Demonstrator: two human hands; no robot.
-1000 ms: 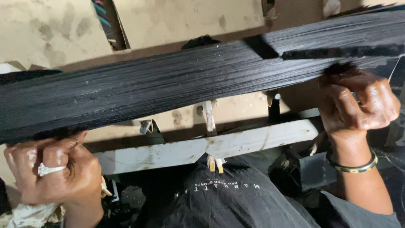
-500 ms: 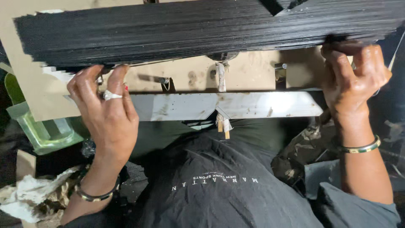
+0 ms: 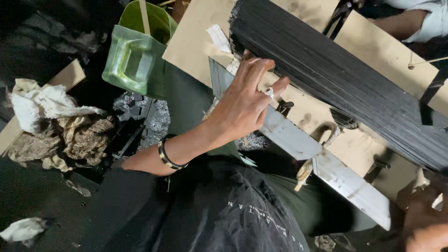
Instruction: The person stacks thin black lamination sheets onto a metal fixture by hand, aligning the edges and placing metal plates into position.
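Head view: my left hand (image 3: 242, 105) rests open-fingered against the black sheet stack (image 3: 336, 79); right grip's state I cannot tell; squaring it seems underway.

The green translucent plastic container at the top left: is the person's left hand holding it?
No, the left hand rests with spread fingers against the black stack of thin sheets, apart from the green translucent plastic container.
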